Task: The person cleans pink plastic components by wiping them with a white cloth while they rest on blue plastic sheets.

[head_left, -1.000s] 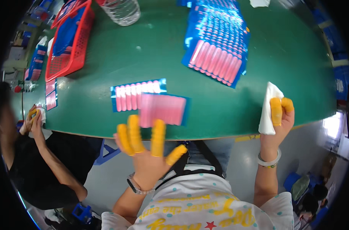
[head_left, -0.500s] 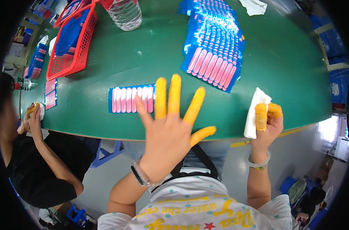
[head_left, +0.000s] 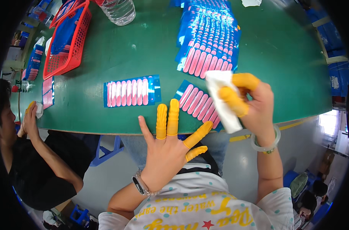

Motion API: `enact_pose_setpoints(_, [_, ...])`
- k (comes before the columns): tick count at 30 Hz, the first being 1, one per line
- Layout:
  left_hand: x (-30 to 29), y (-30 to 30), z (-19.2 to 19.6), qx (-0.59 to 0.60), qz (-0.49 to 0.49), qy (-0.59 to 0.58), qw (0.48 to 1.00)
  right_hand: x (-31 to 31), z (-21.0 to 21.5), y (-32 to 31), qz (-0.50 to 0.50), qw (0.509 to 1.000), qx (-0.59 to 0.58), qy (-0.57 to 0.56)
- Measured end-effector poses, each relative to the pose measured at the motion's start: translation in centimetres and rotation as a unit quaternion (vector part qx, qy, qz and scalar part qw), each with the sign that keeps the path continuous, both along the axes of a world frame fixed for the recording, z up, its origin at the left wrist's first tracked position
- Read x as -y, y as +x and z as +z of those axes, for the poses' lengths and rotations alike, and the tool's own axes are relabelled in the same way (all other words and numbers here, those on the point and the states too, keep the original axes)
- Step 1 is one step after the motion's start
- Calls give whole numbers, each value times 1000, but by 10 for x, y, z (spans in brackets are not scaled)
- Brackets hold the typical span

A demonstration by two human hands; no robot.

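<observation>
My left hand (head_left: 165,147) is open, fingers spread, with yellow finger cots on the thumb and all fingers but the little one. Its index fingertip meets the near edge of a blue sheet (head_left: 183,87) with a row of pink oblong strips. My right hand (head_left: 257,109), with yellow cots on thumb and fingers, pinches a folded white cloth (head_left: 222,97). That cloth lies over the sheet's right part and hides it; whether it presses on the surface I cannot tell. Left of there, another such sheet (head_left: 128,92) rests flat, overlapping a further blue piece.
An overlapping row of similar sheets (head_left: 209,42) runs to the far edge. A red plastic basket (head_left: 73,57) and a clear bottle (head_left: 119,11) stand at far left on the green table (head_left: 293,76). A co-worker's hands (head_left: 30,119) hold something white at the left.
A sheet has come away from the row toward me, under my left index finger. My left hand moved nearer to me. My right hand brought the cloth leftward over that sheet.
</observation>
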State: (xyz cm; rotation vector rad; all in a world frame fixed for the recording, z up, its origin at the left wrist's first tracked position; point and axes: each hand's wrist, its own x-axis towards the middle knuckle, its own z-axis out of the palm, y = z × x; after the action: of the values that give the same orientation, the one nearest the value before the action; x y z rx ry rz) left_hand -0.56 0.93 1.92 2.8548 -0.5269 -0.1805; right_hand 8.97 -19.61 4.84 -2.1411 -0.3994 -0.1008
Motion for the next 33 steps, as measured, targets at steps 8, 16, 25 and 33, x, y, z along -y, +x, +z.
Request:
enact_pose_setpoints(8, [3, -1, -9, 73, 2, 42, 996, -41, -21, 14, 199, 924, 210, -251])
enact_pose_setpoints(16, [2, 0, -9, 85, 4, 30, 996, -41, -17, 22, 210, 903, 258, -273])
enact_pose_setpoints(25, [1, -2, -8, 76, -14, 56, 995, -39, -25, 20, 207, 911, 236, -266])
enact_pose_setpoints(33, [4, 0, -4, 81, -18, 70, 994, -31, -28, 19, 209, 910, 266, -238])
